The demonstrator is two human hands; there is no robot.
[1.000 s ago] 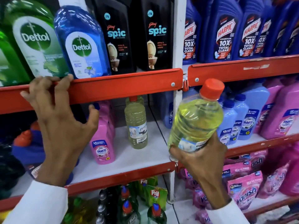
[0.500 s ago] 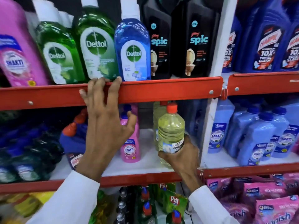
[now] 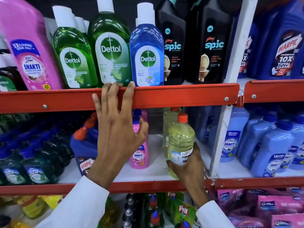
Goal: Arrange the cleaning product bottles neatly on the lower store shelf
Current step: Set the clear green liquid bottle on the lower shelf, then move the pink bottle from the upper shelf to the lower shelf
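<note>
My right hand (image 3: pixel 189 165) grips a clear bottle of yellow liquid with a red cap (image 3: pixel 180 140) around its lower part, holding it upright at the front of the white lower shelf (image 3: pixel 148 174). Right behind it stands a second yellow bottle (image 3: pixel 167 122). My left hand (image 3: pixel 116 130) rests with its fingertips hooked over the red rail of the upper shelf (image 3: pixel 172 96), holding no bottle. A small pink Shakti bottle (image 3: pixel 139 153) stands just behind that hand, and a blue Harpic bottle with a red cap (image 3: pixel 83 145) sits to its left.
Green and blue Dettol bottles (image 3: pixel 111 51), black Spic bottles (image 3: pixel 212 46) and a big pink Shakti bottle (image 3: pixel 28 51) fill the upper shelf. A white upright (image 3: pixel 218 137) divides off pale blue Shakti bottles (image 3: pixel 269 145). Dark bottles (image 3: pixel 32 158) crowd the left; Pril bottles (image 3: pixel 182 211) stand below.
My right hand has carried the yellow bottle from out in front of the right bay leftward and into the lower shelf, upright before the other yellow bottle. My left hand stays on the rail.
</note>
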